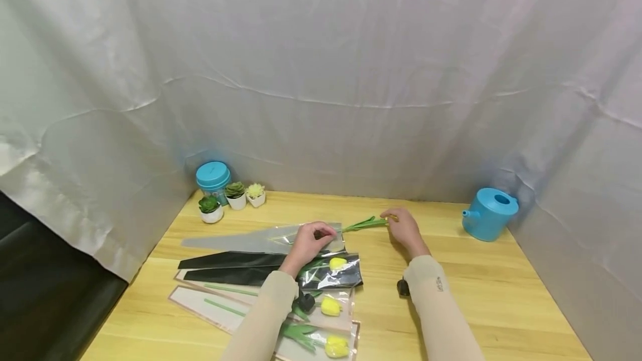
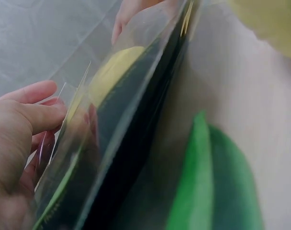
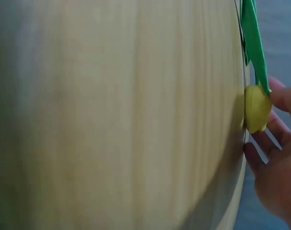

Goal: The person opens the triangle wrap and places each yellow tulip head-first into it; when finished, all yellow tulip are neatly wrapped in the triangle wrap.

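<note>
Bent fingers of my left hand (image 1: 307, 245) pinch the open end of a grey-and-clear flower sleeve (image 1: 220, 240). In the left wrist view, thumb and forefinger hold its clear film (image 2: 64, 122). My right hand (image 1: 403, 228) holds an artificial tulip (image 1: 365, 224) by its head end, the leaves pointing left at the sleeve's mouth. The right wrist view shows the yellow bloom (image 3: 257, 111) between thumb and fingers, just over the table. Below the left hand lies a black sleeve (image 1: 225, 262) with a yellow tulip (image 1: 338, 263) in it.
Two pale sleeves with pink borders, each with a tulip (image 1: 330, 306), lie nearer the front under my left forearm. Small potted succulents (image 1: 212, 210) and a blue-lidded jar (image 1: 213, 176) stand back left. A blue watering can (image 1: 489, 215) stands back right on the wooden table (image 1: 501, 288).
</note>
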`<state>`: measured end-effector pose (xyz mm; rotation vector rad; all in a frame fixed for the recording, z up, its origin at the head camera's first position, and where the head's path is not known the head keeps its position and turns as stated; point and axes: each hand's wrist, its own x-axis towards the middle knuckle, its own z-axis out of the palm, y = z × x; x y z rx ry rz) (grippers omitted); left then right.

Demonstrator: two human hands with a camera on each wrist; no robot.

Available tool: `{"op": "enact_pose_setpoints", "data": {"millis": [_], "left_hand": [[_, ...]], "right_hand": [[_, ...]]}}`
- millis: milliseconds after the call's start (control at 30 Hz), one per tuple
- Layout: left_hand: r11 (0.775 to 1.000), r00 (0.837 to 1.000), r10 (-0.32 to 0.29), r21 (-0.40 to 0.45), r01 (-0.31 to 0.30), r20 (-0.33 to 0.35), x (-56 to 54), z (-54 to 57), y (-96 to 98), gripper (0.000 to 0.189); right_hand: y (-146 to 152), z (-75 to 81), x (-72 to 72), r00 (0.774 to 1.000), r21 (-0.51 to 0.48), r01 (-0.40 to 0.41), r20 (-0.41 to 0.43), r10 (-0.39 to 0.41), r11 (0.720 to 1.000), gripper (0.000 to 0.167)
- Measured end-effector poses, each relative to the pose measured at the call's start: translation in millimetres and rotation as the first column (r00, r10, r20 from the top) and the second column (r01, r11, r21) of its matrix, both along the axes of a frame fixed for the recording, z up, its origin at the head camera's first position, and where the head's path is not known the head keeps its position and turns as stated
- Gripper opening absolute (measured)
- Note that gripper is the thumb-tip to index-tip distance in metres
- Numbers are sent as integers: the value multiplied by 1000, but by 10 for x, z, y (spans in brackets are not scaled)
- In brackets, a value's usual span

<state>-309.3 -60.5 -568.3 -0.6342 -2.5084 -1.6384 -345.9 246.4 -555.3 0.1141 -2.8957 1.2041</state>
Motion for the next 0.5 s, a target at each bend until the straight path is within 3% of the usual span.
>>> {"op": "enact_pose_setpoints", "data": {"millis": [267,500], "left_hand": [[1000,1000,14,3,-14,-13,-24,-6,1,10],[1000,1000,6,-2,-6,-5,-5,-33,15,9]], "right_hand": [[133,-3,-4,999,22,-44,-19,44,999,11],[151,-71,10,998,60,-40,-54,43,997,12]]}}
